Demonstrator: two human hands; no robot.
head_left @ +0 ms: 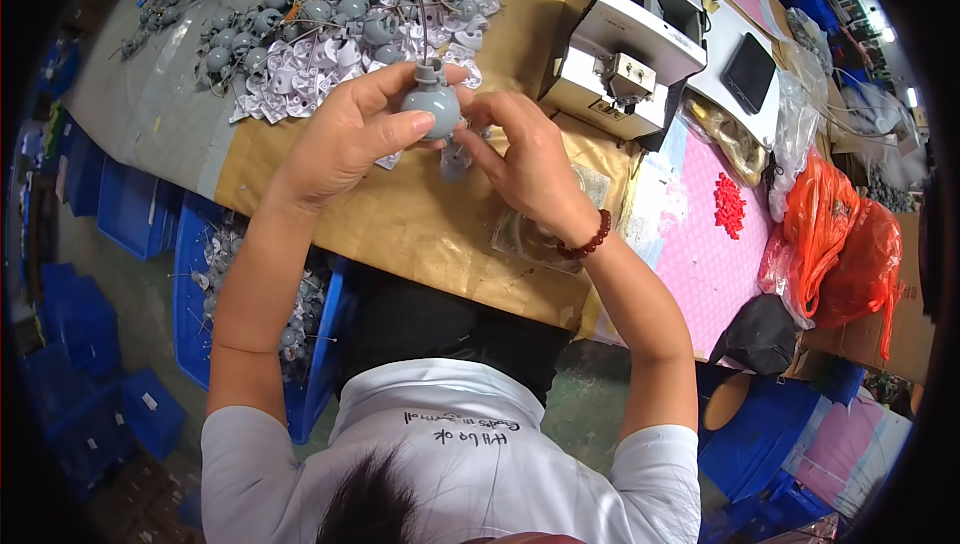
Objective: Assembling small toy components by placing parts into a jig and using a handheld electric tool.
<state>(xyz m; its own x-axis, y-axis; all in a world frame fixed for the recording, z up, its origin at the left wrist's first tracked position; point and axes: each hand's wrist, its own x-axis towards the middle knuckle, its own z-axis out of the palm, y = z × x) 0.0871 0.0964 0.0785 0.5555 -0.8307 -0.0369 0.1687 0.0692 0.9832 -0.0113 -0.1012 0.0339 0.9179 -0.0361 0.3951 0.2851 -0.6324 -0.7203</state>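
Note:
My left hand (340, 139) is closed around a glossy grey ball-shaped housing (430, 112), its ribbed neck pointing up and away from me. A thin brown wire runs upward from about the neck. Close against the housing's right side, my right hand (530, 159) has its thumb and fingers bent together in a pinch. Whatever sits between those fingertips is too small and covered to name. Just below them, a small clear or whitish piece (455, 161) shows over the brown paper. Beyond my hands lie heaped white plastic parts (310, 74) and many similar grey housings (350, 9) with wires.
Brown paper (400, 219) covers the table. A white bench machine (625, 54) stands at the right, with a black phone (749, 74) beyond it. Small red pieces (729, 207) lie on pink bubble wrap, near red plastic bags (820, 234). A blue bin (190, 314) of housings sits below left.

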